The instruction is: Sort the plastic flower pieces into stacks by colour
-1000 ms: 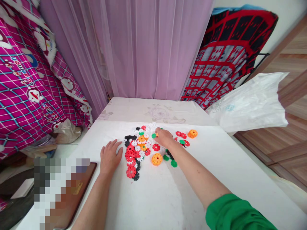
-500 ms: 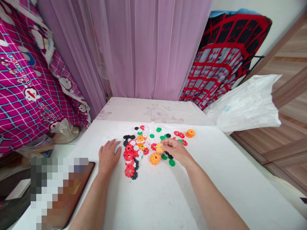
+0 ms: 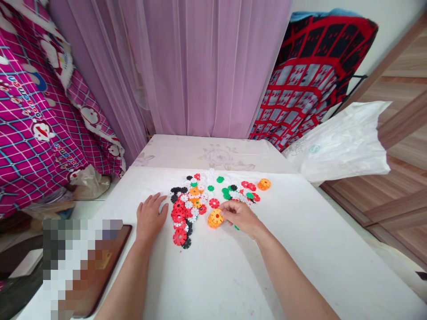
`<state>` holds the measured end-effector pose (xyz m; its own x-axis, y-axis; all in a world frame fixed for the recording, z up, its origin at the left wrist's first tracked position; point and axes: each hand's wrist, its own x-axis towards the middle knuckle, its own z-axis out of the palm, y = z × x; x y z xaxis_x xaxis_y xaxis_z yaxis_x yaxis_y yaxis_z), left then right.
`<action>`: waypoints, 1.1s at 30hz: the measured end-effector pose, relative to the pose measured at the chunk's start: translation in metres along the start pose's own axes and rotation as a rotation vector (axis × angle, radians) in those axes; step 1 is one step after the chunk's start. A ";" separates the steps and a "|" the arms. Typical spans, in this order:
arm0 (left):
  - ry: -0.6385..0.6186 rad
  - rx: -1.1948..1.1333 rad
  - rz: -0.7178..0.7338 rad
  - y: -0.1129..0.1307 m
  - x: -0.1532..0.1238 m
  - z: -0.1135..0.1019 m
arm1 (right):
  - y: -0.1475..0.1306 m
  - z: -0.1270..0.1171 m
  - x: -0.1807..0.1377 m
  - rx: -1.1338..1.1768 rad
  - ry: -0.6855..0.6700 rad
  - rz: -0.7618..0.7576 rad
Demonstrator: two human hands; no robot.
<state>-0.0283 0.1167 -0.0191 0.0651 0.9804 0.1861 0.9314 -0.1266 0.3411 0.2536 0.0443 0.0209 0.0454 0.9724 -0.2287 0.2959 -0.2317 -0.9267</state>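
While an orange disc (image 3: 214,214) was held at the top of the near stack (image 3: 213,225), just below frame centre, progress was judged partial. Done: orange discs stood together in the near stack, and a far stack (image 3: 264,183), also orange, stood right of centre. Left: some orange pieces (image 3: 195,192) lay in the mixed pile (image 3: 179,213), left of centre, among red, white and black ones; loose discs (image 3: 227,193), mostly green, white and red, lay right of centre. Whether the held disc was fully seated could not be told.

Pose: right hand (image 3: 242,216) came in from lower right, fingers pinched on the disc's right edge. Left hand (image 3: 151,218) lay palm down on the worktop (image 3: 207,280), left of the pile, fingers loosely spread, gripping nothing.
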 end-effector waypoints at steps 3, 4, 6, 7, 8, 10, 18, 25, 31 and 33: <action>-0.007 0.000 -0.001 0.000 0.000 0.000 | 0.007 -0.003 0.001 -0.093 0.066 -0.061; -0.007 0.001 -0.001 0.000 0.000 0.000 | 0.010 -0.004 0.001 -0.121 0.092 -0.090; -0.001 0.004 -0.001 0.000 0.000 0.001 | 0.014 -0.006 0.000 -0.161 0.124 -0.138; 0.003 0.005 -0.001 0.000 0.000 0.001 | 0.017 -0.006 -0.002 -0.177 0.128 -0.156; 0.007 0.006 -0.001 0.000 0.000 0.001 | 0.018 -0.006 -0.003 -0.196 0.128 -0.172; 0.010 0.006 0.001 0.000 0.000 0.001 | 0.020 -0.005 -0.006 -0.236 0.135 -0.204; 0.027 -0.008 -0.001 -0.001 0.000 0.002 | -0.017 0.002 0.022 -0.496 0.143 -0.289; 0.006 -0.006 0.007 -0.001 -0.001 0.002 | -0.049 0.033 0.065 -0.898 -0.008 -0.297; 0.009 0.004 -0.006 -0.001 0.000 0.002 | -0.050 0.050 0.087 -0.987 -0.158 -0.518; 0.008 0.002 -0.004 -0.001 0.000 0.002 | -0.045 0.048 0.092 -0.969 -0.180 -0.522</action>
<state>-0.0285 0.1169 -0.0213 0.0589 0.9797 0.1918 0.9325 -0.1226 0.3398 0.1989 0.1428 0.0271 -0.4179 0.9084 0.0084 0.8612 0.3991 -0.3147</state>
